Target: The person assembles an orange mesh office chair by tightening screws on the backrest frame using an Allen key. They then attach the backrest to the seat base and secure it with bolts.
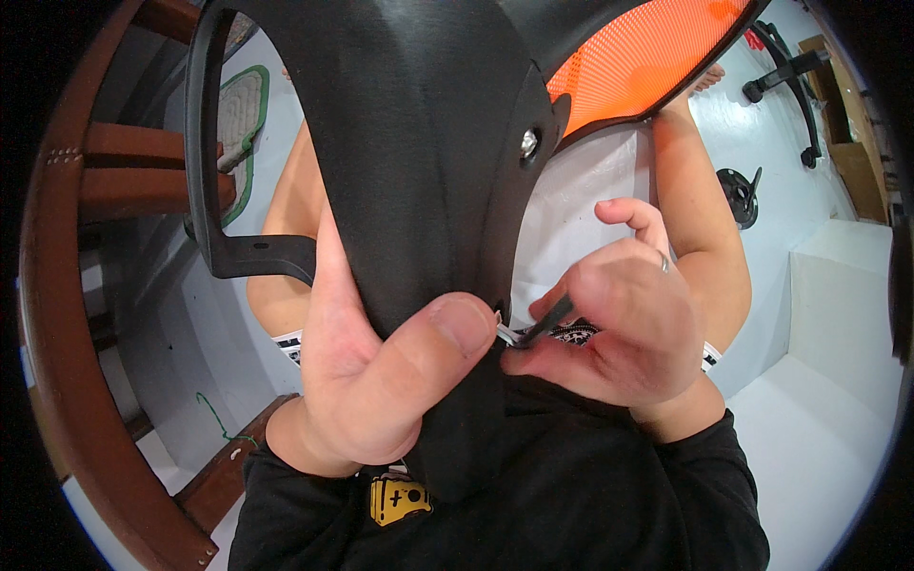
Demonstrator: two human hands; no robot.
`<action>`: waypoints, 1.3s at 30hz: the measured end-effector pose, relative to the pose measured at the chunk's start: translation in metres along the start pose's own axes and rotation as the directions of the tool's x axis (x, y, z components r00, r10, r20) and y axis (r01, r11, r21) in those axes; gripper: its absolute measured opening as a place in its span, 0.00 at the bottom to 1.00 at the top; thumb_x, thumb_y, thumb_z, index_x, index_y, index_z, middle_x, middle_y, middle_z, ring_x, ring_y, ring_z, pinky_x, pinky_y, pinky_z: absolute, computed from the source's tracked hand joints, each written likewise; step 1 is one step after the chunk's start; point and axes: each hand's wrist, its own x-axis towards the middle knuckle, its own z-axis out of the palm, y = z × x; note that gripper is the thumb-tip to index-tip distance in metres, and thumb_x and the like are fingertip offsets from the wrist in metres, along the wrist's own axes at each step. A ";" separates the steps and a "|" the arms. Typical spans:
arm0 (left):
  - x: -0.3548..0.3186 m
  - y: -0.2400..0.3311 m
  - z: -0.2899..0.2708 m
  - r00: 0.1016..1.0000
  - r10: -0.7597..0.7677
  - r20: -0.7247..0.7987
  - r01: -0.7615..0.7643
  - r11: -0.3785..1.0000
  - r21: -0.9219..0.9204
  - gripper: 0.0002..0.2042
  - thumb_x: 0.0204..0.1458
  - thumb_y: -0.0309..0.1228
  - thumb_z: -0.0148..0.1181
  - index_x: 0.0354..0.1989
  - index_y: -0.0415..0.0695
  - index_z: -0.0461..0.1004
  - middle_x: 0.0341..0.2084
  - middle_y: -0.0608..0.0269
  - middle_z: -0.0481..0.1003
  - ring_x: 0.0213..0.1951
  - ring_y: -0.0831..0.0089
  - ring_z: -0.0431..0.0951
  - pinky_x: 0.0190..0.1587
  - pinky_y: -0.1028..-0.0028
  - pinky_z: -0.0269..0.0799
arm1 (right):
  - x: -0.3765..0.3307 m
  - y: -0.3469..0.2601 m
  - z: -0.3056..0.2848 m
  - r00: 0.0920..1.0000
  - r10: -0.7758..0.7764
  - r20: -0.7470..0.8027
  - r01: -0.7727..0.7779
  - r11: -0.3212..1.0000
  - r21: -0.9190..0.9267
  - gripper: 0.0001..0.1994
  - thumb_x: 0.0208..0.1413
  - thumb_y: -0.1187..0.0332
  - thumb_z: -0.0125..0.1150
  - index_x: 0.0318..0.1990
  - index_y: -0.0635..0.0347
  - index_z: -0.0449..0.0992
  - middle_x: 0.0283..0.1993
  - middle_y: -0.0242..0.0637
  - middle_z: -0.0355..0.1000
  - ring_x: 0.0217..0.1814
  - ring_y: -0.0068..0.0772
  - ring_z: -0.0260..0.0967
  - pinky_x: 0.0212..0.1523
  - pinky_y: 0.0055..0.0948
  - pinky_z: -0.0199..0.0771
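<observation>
Frame (pixel 419 143), black, broad: between the hands, long axis running away from the torso, narrow end nearest the body.

Left hand (pixel 367 390): part closed round the narrow end, thumb across the face, its tip near the right edge; fingers mostly hidden.

Right hand (pixel 624 328): pinched on a slim dark tool (pixel 552 320); little finger lifted clear.

Metal piece (pixel 507 333), small, pale: between thumb tip and tool; kind unclear.

Governing relation, as judged: tool to the frame's right edge, coming in aslant from the right, across the long axis. Right hand nearer that edge by way of the tool; left hand already on the frame.

Outward: bolt (pixel 529 144), farther up the same edge; armrest (pixel 202 143), left; orange mesh (pixel 647 62), upper right; wheeled base (pixel 790 76), on the floor beyond.
</observation>
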 end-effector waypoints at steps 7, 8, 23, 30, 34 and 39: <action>-0.001 -0.004 0.008 0.989 0.045 -0.137 -0.027 0.991 0.134 0.37 0.42 0.34 0.56 0.62 0.35 0.50 0.51 0.46 0.65 0.50 0.60 0.71 0.52 0.67 0.69 | -0.009 0.012 0.001 0.997 0.065 -0.036 -0.067 0.996 -0.056 0.39 0.27 0.49 0.78 0.49 0.55 0.69 0.28 0.24 0.69 0.31 0.21 0.67 0.58 0.39 0.54; -0.001 -0.003 0.009 0.989 0.045 -0.140 -0.026 0.991 0.131 0.37 0.42 0.34 0.56 0.62 0.35 0.50 0.51 0.45 0.65 0.50 0.60 0.71 0.52 0.67 0.69 | -0.007 0.012 0.005 0.992 0.073 -0.099 -0.079 0.995 -0.061 0.34 0.26 0.48 0.77 0.43 0.54 0.71 0.26 0.23 0.68 0.28 0.22 0.66 0.53 0.37 0.55; -0.001 0.000 -0.002 1.000 -0.008 -0.027 0.009 0.999 0.032 0.37 0.42 0.21 0.52 0.64 0.34 0.45 0.55 0.51 0.63 0.53 0.67 0.67 0.56 0.70 0.62 | -0.007 0.007 0.020 0.999 0.043 -0.008 -0.043 0.996 -0.076 0.17 0.40 0.52 0.70 0.20 0.52 0.71 0.17 0.24 0.63 0.18 0.26 0.62 0.44 0.38 0.59; 0.002 -0.001 -0.006 1.000 0.011 -0.003 -0.011 0.999 0.041 0.36 0.42 0.22 0.53 0.63 0.33 0.47 0.53 0.51 0.64 0.52 0.69 0.68 0.54 0.72 0.63 | -0.005 0.000 0.029 0.999 0.008 -0.041 -0.009 0.999 -0.040 0.08 0.46 0.65 0.62 0.21 0.55 0.72 0.18 0.27 0.63 0.17 0.26 0.61 0.48 0.45 0.59; 0.001 0.001 -0.003 0.999 0.005 -0.035 -0.004 0.999 0.044 0.36 0.42 0.22 0.53 0.63 0.34 0.47 0.53 0.52 0.64 0.51 0.69 0.68 0.53 0.72 0.64 | -0.003 -0.002 0.029 1.000 -0.008 -0.024 0.007 0.999 -0.054 0.07 0.45 0.68 0.61 0.21 0.56 0.71 0.19 0.28 0.63 0.16 0.27 0.60 0.47 0.45 0.60; 0.002 0.000 -0.005 0.999 0.032 -0.012 -0.031 0.998 0.051 0.35 0.43 0.22 0.53 0.63 0.33 0.47 0.53 0.52 0.64 0.51 0.70 0.68 0.54 0.72 0.63 | -0.004 0.000 0.029 1.000 0.014 0.001 -0.014 1.000 -0.006 0.07 0.45 0.67 0.63 0.23 0.56 0.72 0.20 0.28 0.64 0.20 0.27 0.62 0.46 0.43 0.61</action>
